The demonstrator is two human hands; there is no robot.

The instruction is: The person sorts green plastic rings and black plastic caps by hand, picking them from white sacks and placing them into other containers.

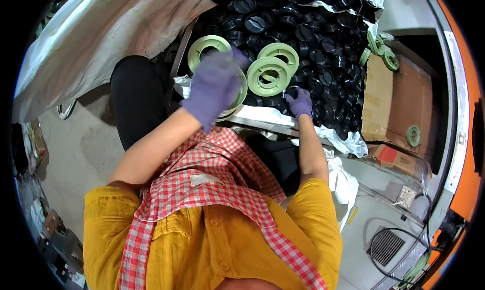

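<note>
My left hand point(212, 85), in a purple glove, is smeared by motion. It is over a pale green flanged ring point(240, 95) near the bin's front edge; whether its fingers grip anything cannot be made out. Further right, my right hand point(300, 104), gloved the same way, has its fingers closed on a black cap point(292, 91) at the front of a heap of black threaded caps point(323, 52). Between the hands, a green ring point(255, 85) partly overlaps another green ring point(289, 52). One more green ring point(194, 55) lies beyond my left hand.
White sheeting point(273, 115) lines the bin's front edge. To the right stands an open cardboard box point(379, 98), with several green rings at its far rim and a smaller green ring point(413, 136) against it. A black cable point(399, 229) loops at lower right. A large white sack point(106, 42) fills the far left.
</note>
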